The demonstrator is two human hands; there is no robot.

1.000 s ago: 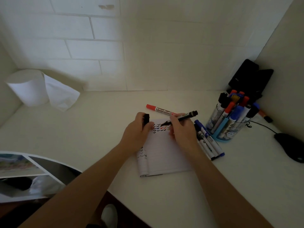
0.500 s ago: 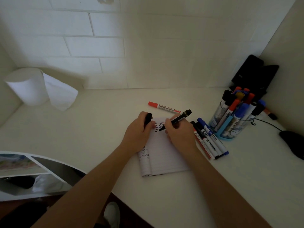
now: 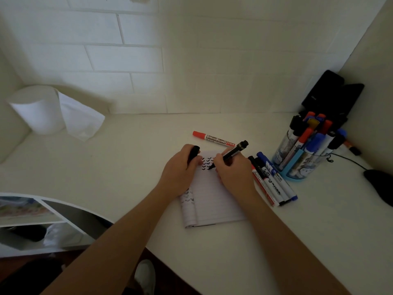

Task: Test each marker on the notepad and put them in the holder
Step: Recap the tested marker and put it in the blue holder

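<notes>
1. Right hand (image 3: 232,171) is gripping the black marker (image 3: 230,154), pressing its tip on the notepad (image 3: 212,205) near the desk's (image 3: 138,167) front edge.
2. Left hand (image 3: 180,169) is holding the cap (image 3: 193,154) and resting on the notepad.
3. The holder (image 3: 297,169), near the back right corner, is already carrying many markers.
4. A red marker (image 3: 214,139) and a loose bunch (image 3: 274,184) seem to be waiting.

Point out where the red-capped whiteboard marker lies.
In the head view, the red-capped whiteboard marker lies flat on the desk just beyond the notepad, left of the holder and past the right hand.
</notes>
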